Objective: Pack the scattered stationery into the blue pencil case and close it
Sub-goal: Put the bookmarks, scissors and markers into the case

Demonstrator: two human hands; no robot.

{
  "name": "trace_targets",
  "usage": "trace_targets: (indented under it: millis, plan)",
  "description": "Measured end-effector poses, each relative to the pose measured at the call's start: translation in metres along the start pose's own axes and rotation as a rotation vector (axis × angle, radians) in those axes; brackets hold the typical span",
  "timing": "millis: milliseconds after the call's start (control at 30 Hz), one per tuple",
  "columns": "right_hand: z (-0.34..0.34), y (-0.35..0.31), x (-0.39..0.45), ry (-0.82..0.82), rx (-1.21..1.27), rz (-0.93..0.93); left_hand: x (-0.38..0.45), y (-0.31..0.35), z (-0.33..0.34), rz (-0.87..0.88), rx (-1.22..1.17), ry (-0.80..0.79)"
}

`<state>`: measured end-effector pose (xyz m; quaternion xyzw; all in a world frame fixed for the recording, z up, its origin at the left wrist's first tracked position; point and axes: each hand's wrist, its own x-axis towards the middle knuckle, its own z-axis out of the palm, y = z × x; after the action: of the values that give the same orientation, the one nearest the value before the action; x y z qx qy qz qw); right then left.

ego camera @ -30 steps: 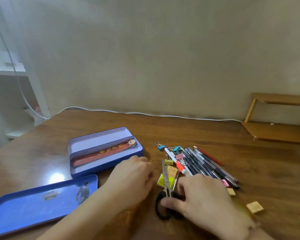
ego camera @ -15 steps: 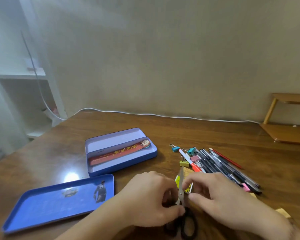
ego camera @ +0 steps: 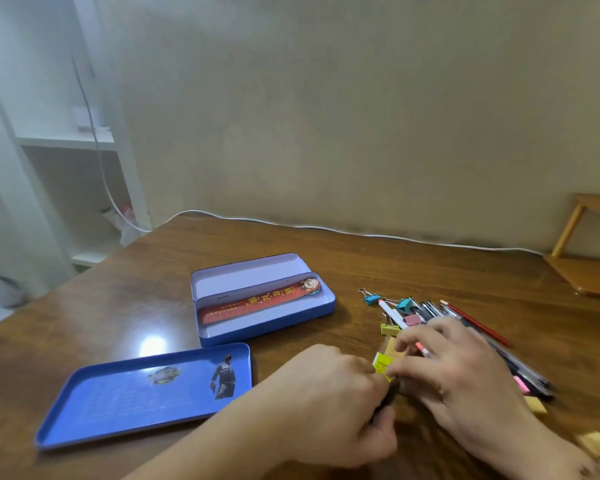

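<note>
With the wooden table point(ego camera: 291, 271) filling the lower view, the open blue pencil case point(ego camera: 267, 327) sits mid-table and serves as landmark. Its hinged inner tray stands open toward the far side and a red ruler point(ego camera: 257, 303) lies diagonally inside, cartoon-head end toward the right. Loose blue lid point(ego camera: 142, 393), printed with a figure, lies face-up just in front and left of the case, apart from it. White cable point(ego camera: 326, 228) runs along the table's far edge behind the case; white shelf unit point(ego camera: 66, 140) far left of it, small wooden rack point(ego camera: 586, 265) far right. Right of the case: a bundle of pens and pencils point(ego camera: 465, 317) lying diagonally, a red pencil point(ego camera: 478, 323) on its far edge. Left hand point(ego camera: 333, 403), in front and right of the case, is curled around a dark object at its fingertips, likely scissors handles point(ego camera: 392, 389); blurred, so not certain. Right hand point(ego camera: 458, 368) lies over the near end of the pen bundle, fingers bent, fingertips at a yellow-labelled eraser point(ego camera: 383, 365); grip on anything: cannot tell. Between case and pens: blue binder clips point(ego camera: 373, 299), a pink one point(ego camera: 413, 319), a yellow one point(ego camera: 388, 329), a white marker point(ego camera: 392, 313). Two tan erasers point(ego camera: 598, 443) lie farthest right, near the table's front edge.
</note>
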<state>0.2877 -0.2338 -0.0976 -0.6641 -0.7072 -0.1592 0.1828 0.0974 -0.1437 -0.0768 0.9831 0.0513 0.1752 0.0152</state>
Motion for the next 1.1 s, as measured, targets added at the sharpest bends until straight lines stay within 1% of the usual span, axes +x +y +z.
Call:
trace_targets:
  millis: [67, 133, 200, 233, 300, 333, 367, 400, 433, 467, 500, 533, 567, 600, 667, 733, 767, 900, 1000, 1100]
  plan:
    - [0.004, -0.002, 0.002, 0.197, 0.036, -0.007, -0.005, -0.017, -0.007, -0.122, -0.222, 0.076]
    - [0.005, -0.006, 0.005, 0.33, 0.062, -0.025, -0.011, -0.033, -0.013, -0.3, -0.55, 0.174]
    - [0.005, -0.011, 0.007, 0.377, 0.032, -0.077, -0.014, -0.04, -0.017, -0.427, -0.873, 0.247]
    - [0.005, -0.014, 0.007, 0.386, 0.012, -0.107, -0.015, -0.041, -0.02, -0.449, -1.007, 0.24]
    - [0.003, -0.021, 0.009, 0.385, -0.016, -0.151, -0.015, -0.046, -0.026, -0.423, -1.199, 0.207]
    - [0.003, -0.023, 0.011, 0.384, -0.016, -0.146, -0.017, -0.052, -0.028, -0.405, -1.225, 0.241]
    - [0.002, -0.024, 0.013, 0.377, -0.006, -0.113, -0.02, -0.062, -0.03, -0.414, -1.14, 0.337]
    - [0.001, -0.025, 0.017, 0.362, 0.002, -0.065, -0.025, -0.076, -0.031, -0.454, -0.94, 0.455]
    - [-0.001, -0.025, 0.022, 0.328, 0.002, -0.011, -0.032, -0.09, -0.034, -0.519, -0.656, 0.526]
    - [-0.001, -0.025, 0.029, 0.282, -0.004, 0.037, -0.039, -0.104, -0.036, -0.606, -0.354, 0.493]
    - [-0.001, -0.024, 0.038, 0.231, -0.001, 0.075, -0.046, -0.114, -0.038, -0.71, -0.118, 0.349]
    - [0.0, -0.022, 0.048, 0.196, 0.01, 0.106, -0.053, -0.121, -0.039, -0.806, 0.009, 0.176]
    - [0.002, -0.02, 0.059, 0.176, 0.023, 0.133, -0.058, -0.126, -0.038, -0.873, 0.038, 0.038]
    - [0.005, -0.018, 0.072, 0.16, 0.04, 0.161, -0.062, -0.13, -0.035, -0.908, 0.015, -0.044]
    - [0.014, -0.017, 0.1, 0.099, 0.144, 0.216, -0.066, -0.135, -0.029, -0.937, -0.071, -0.1]
    - [0.025, -0.024, 0.126, 0.074, 0.299, 0.217, -0.07, -0.142, -0.025, -0.929, -0.177, -0.117]
    - [0.029, -0.03, 0.138, 0.064, 0.335, 0.194, -0.073, -0.146, -0.023, -0.922, -0.225, -0.121]
    - [0.049, -0.056, 0.167, -0.103, 0.356, 0.052, -0.078, -0.156, -0.022, -0.901, -0.356, -0.062]
    - [0.065, -0.065, 0.172, -0.127, 0.314, -0.006, -0.081, -0.159, -0.024, -0.867, -0.431, -0.047]
    - [0.076, -0.07, 0.176, -0.176, 0.395, -0.015, -0.085, -0.161, -0.023, -0.834, -0.454, -0.069]
